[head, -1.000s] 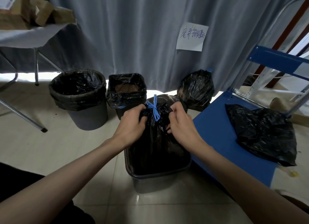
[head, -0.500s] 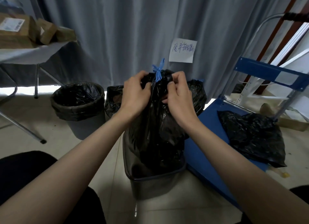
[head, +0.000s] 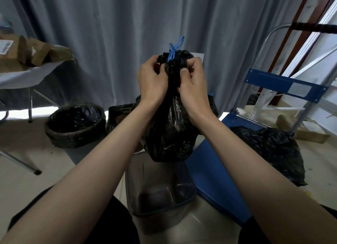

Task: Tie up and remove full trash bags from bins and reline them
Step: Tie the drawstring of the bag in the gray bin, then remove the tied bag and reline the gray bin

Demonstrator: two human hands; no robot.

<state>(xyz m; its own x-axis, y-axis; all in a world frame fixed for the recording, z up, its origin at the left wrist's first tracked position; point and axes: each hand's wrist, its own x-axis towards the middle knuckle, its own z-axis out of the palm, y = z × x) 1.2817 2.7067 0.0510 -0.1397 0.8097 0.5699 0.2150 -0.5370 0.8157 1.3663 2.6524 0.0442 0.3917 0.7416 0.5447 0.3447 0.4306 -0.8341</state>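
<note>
A full black trash bag (head: 169,134) hangs in the air, its neck tied with a blue drawstring (head: 174,48). My left hand (head: 152,81) and my right hand (head: 192,83) both grip the gathered neck just under the knot. Directly below the bag stands a grey square bin (head: 160,203) with no liner in it; the bag's bottom is clear above its rim.
A round bin (head: 74,127) with a black liner stands at the left, a lined square bin (head: 118,114) behind my left arm. A blue platform cart (head: 215,181) at the right carries another black bag (head: 273,150). A folding table with cardboard boxes (head: 27,52) stands far left.
Both hands have lifted the tied bag up out of the grey bin, from sitting inside it to hanging fully above the rim. The bin's bare inside shows now.
</note>
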